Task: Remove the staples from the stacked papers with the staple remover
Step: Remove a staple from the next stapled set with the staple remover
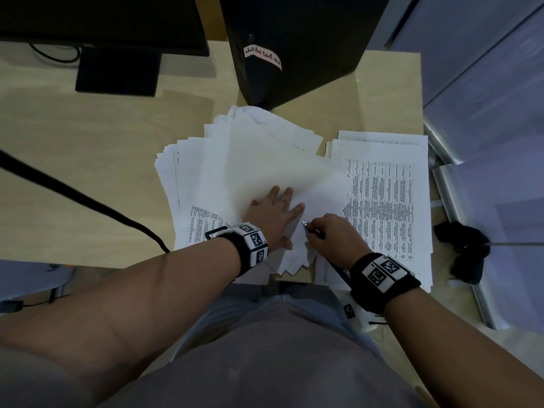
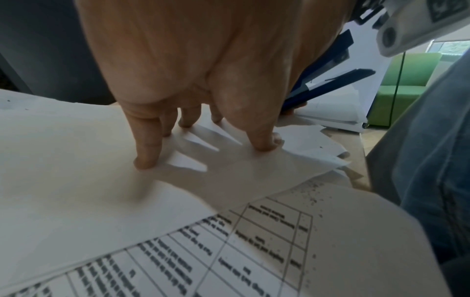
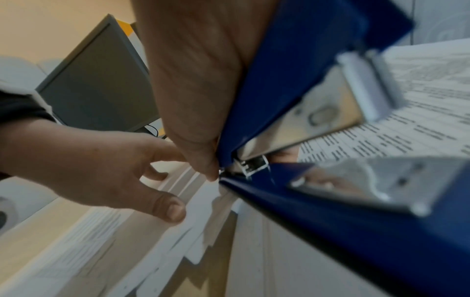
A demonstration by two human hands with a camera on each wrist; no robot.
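Observation:
A fanned pile of white papers lies on the wooden desk. My left hand lies flat on the top sheet, fingers straight and spread, pressing it down. My right hand grips a blue staple remover with metal parts; its metal tip touches the paper's near corner just right of my left hand. In the left wrist view the blue tool shows behind my palm. The staple itself is hidden.
A second stack of printed table sheets lies to the right. A black computer tower stands behind the papers, a monitor base at back left. A black cable crosses the desk's left side. A black cloth item lies at far right.

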